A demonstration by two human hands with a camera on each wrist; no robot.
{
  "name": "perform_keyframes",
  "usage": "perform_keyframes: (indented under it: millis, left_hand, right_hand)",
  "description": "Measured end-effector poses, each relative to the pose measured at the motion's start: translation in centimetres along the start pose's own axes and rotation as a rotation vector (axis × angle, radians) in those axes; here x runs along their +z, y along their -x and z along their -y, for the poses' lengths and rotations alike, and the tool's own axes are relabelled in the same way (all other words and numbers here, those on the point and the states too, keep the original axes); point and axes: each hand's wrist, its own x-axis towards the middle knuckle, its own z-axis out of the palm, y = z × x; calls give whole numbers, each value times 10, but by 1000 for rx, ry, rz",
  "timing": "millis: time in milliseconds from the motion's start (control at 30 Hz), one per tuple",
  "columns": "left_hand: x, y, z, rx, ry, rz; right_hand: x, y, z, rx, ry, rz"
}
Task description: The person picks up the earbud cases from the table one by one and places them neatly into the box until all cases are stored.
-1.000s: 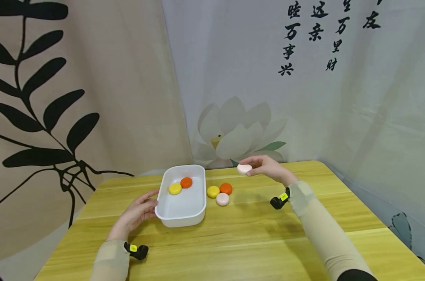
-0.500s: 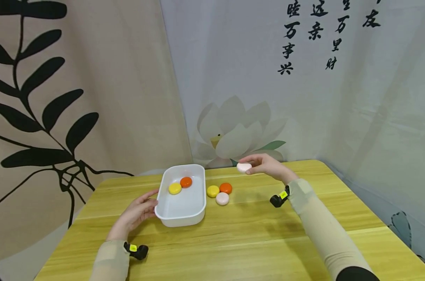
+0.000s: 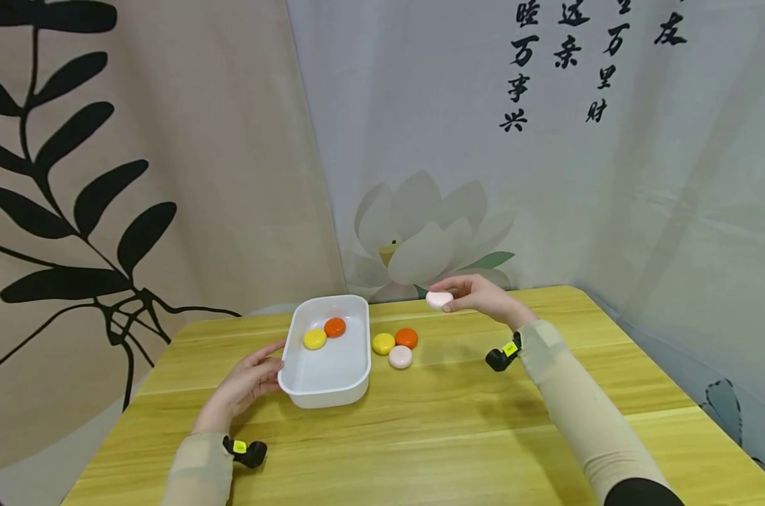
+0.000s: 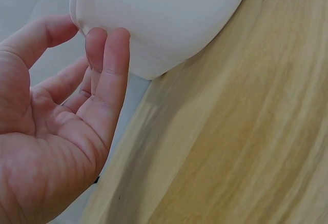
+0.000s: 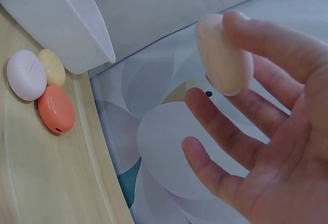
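Note:
My right hand (image 3: 483, 298) pinches a pale pink rounded disc (image 3: 440, 301) above the back of the table. In the right wrist view, thumb and fingers hold this pink disc (image 5: 221, 55) on its edge, and the other fingers are spread. My left hand (image 3: 248, 381) touches the left side of a white rectangular box (image 3: 329, 399), fingertips right at its rim and outer wall (image 4: 169, 24). Inside the box lie a yellow disc (image 3: 315, 339) and an orange disc (image 3: 334, 327). Just right of it, yellow (image 3: 383, 344), orange (image 3: 407, 338) and pink (image 3: 400, 357) discs sit close together.
The wooden table (image 3: 420, 450) ends just behind the box, in front of a hanging cloth (image 3: 230, 176) with a printed plant, lotus and writing. A black device (image 3: 251, 453) is strapped on the left wrist and another black device (image 3: 501, 360) on the right.
Both hands, the box and the discs keep their places. The view shifts very slightly.

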Motion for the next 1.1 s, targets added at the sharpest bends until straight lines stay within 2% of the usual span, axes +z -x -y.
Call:
perform_keyframes:
  millis: [567, 800, 1100]
  left_hand:
    - [-1, -1, 0, -12, 11, -4]
    - [-2, -1, -1, 13, 10, 21]
    - [-2, -2, -1, 1, 3, -4]
  right_hand:
    - [-1, -6, 9, -7, 1, 4]
    - [0, -8, 13, -20, 28, 8]
    - [3, -14, 16, -20, 48, 8]
